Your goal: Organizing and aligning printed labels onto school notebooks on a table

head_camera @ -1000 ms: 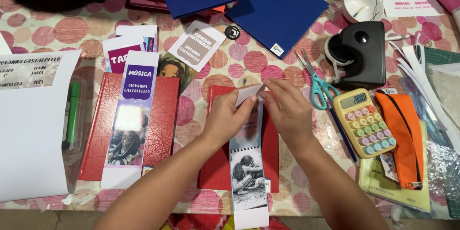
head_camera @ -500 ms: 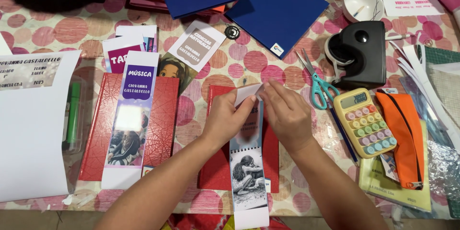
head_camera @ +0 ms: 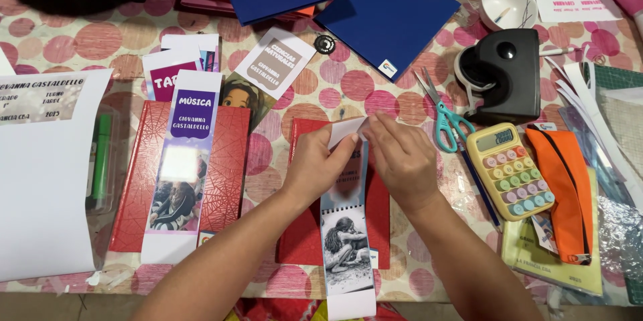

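Observation:
My left hand and my right hand meet over a red notebook lying on the table. Both pinch the white folded-back top end of a long printed paper strip that runs down the notebook's cover and past the table's front edge. The strip shows a grey picture near its lower end. To the left lies a second red notebook with a similar strip, purple at the top, laid along it.
A white sheet and a green pen lie at the left. Teal scissors, a black tape dispenser, a yellow calculator and an orange pencil case sit at the right. Blue card sheets lie at the back.
The hands have stayed over the notebook; the fingers have shifted slightly on the strip's folded white end, which now sits a little lower and flatter.

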